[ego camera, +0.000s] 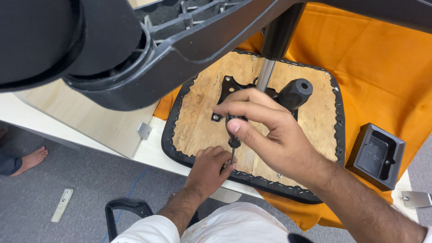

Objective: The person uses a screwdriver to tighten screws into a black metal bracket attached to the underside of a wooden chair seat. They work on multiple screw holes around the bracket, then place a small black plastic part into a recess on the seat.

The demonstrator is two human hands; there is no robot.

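Observation:
An upturned chair seat [315, 112] shows its plywood underside, edged in black fabric, on an orange cloth. A black metal mechanism plate [229, 87] with a knob [295, 92] and a gas cylinder post [265, 74] is fixed at its middle. My right hand [265, 130] grips a black-handled screwdriver [233, 141] held upright, tip down near the seat's front edge. My left hand [211, 168] pinches at the screwdriver tip, fingers closed around something small I cannot make out.
The chair's black wheeled base [135, 58] looms across the top, close to the camera. A black plastic armrest part [377, 155] lies right on the orange cloth [387, 67]. A metal bracket [416, 199] sits far right. Another person's bare foot [31, 159] rests on grey carpet.

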